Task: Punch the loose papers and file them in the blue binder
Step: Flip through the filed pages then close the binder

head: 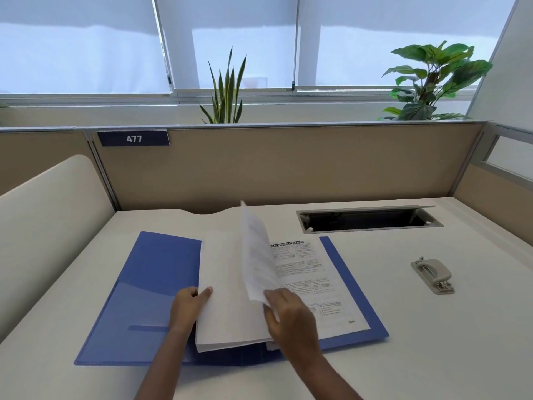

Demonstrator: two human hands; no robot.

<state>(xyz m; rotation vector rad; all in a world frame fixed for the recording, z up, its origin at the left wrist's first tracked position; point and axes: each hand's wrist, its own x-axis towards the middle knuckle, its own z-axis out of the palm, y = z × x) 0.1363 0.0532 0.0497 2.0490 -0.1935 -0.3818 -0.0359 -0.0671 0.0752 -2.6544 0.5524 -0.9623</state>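
Filing step, judged: left hand [189,306] fingers curled on the turned paper stack [222,290], right hand [290,310] pinching 1 lifted sheet [256,255] over the open blue binder [155,290] on the tabletop [432,327]. Next: lay the sheet flat. Hole punch [432,275] sits well apart, far right.

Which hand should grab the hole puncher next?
Probably the right hand. The hole punch sits on the desk to the right of the blue binder, on that hand's side. The left hand is across the binder, steadying the paper stack.
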